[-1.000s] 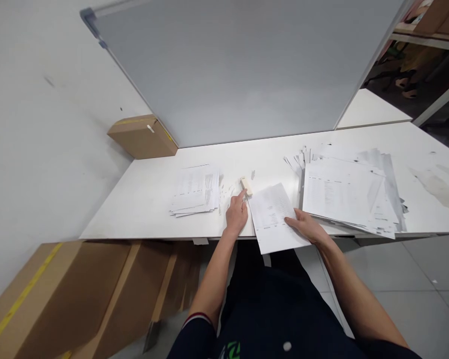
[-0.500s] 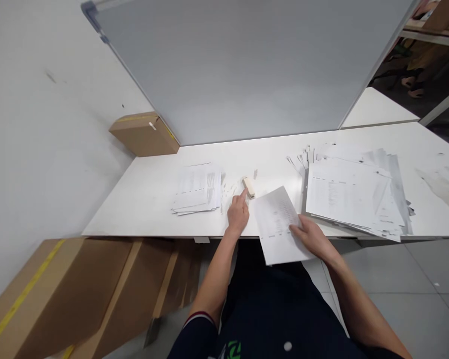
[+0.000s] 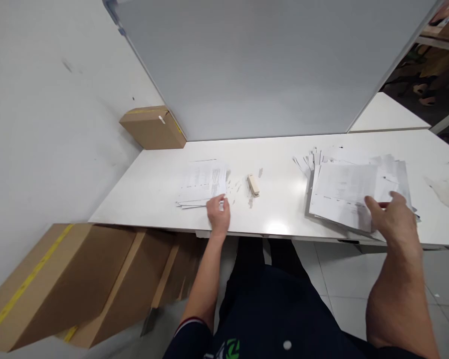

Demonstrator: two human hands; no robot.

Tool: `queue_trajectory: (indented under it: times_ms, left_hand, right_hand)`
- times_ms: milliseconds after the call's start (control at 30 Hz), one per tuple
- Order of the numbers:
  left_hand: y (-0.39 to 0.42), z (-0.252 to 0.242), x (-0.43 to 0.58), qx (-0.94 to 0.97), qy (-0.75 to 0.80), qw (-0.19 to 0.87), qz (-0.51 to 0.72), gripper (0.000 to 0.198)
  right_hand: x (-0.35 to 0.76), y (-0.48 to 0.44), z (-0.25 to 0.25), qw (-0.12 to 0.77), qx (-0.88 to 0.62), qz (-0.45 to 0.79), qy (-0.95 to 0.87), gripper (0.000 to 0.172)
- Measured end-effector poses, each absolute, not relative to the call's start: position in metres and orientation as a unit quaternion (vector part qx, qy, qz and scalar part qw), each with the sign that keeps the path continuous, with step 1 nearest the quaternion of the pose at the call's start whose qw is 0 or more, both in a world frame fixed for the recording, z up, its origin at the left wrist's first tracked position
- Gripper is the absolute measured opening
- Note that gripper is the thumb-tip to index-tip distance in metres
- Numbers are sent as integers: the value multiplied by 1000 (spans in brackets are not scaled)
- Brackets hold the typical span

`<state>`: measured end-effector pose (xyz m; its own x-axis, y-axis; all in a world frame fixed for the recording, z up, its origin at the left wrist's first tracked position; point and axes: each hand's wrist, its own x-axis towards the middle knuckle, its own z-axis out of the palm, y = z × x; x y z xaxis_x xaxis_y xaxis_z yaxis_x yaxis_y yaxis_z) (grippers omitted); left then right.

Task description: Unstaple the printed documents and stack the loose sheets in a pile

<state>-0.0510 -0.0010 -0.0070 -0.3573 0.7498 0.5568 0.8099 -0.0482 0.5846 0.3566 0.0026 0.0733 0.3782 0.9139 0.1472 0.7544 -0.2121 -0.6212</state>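
In the head view, we should handle the sheets lightly, by their edges. Our left hand [image 3: 219, 213] curls at the near right corner of the left paper stack [image 3: 200, 183]; whether it pinches, we cannot tell. Our right hand [image 3: 395, 219] spreads over the right paper pile [image 3: 338, 192], white, printed, unevenly layered.

Head-worn view, facing forward and down, desk [image 3: 153, 189] near

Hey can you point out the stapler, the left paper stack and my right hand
Stapler [image 3: 253, 185]: head view, middle of its top.
Left paper stack [image 3: 199, 183]: head view, top sheet.
Right hand [image 3: 396, 219]: head view, back of the hand.
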Motion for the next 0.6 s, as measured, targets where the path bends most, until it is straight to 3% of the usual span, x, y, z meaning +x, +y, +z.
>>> queue_trajectory:
  times_ms: [100,267,433,600]
  left_hand:
    - [5,2,-90,-534,-753,80,-376,30]
    - [17,14,-120,-565,-803,17,-188,49]
    - [22,17,-120,-628,-775,45,-55,36]
    - [25,18,-129,-646,-761,58,1,29]
  right_hand:
    - [335,-9,74,279,-816,72,-502,64]
    - [250,-26,57,307,-649,236,-655,46]
    - [187,-30,22,272,-508,315,-754,36]
    - [166,-28,-4,290,-482,278,-779,27]
